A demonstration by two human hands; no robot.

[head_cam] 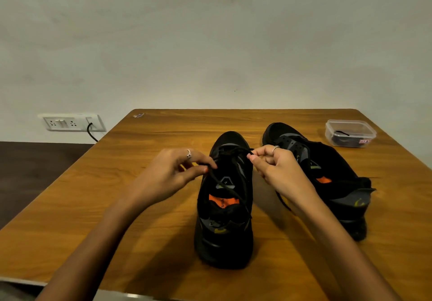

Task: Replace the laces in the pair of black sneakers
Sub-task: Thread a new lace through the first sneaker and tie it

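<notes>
A black sneaker (224, 230) with an orange insole stands upright at the table's middle, toe pointing away from me. A black lace (230, 154) crosses its front eyelets. My left hand (173, 174) pinches one end of that lace at the shoe's left side. My right hand (278, 167) pinches the other end at the right side, and a strand hangs below its wrist. The second black sneaker (327, 174) lies to the right, tilted outward, its eyelets bare.
A clear plastic box (350, 133) with dark laces inside sits at the table's far right corner. The wooden table (140, 207) ends at a wall behind. A wall socket with a black cable (70, 123) is at the left.
</notes>
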